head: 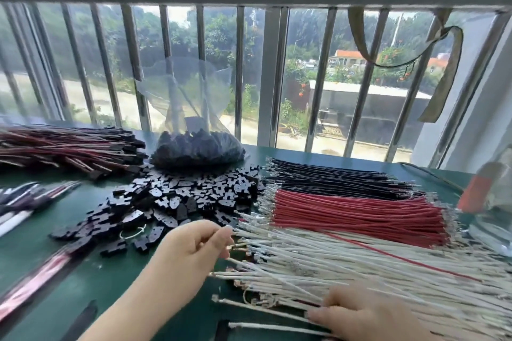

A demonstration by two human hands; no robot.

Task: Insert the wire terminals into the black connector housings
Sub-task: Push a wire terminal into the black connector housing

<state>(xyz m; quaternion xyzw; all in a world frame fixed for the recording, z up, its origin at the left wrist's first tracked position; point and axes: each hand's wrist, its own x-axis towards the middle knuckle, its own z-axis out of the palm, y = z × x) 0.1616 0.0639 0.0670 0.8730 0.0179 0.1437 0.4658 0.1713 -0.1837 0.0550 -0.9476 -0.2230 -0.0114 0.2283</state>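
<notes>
From the head camera we see a green table (69, 288) that stands before a barred window (271, 69). Our left hand (191, 243) reaches to the near end of the pile of white wires (374, 266), and the grip of its thumb and fingers is closed on the terminal end of one white wire. Our right hand (365, 313) lies at the bottom edge of the picture on the same white pile; its fingers are curled over the wires, but we cannot tell if this grip really holds one. Behind the white wires lies a bundle of red wires (360, 210), and behind that one a bundle of black wires (332, 177), all with metal terminals on the ends that point to the left. The black connector housings (177, 199) lie in a loose heap in the middle of the table, just beside the wire ends and apart from our hands. Behind the heap stands a clear plastic bag (194, 147) with more black housings inside. At the far left lies a stack of wires already fitted with housings (69, 147), and some more, blurred, lie at the left edge. At the right edge stands a clear bottle with an orange label (487, 188).
</notes>
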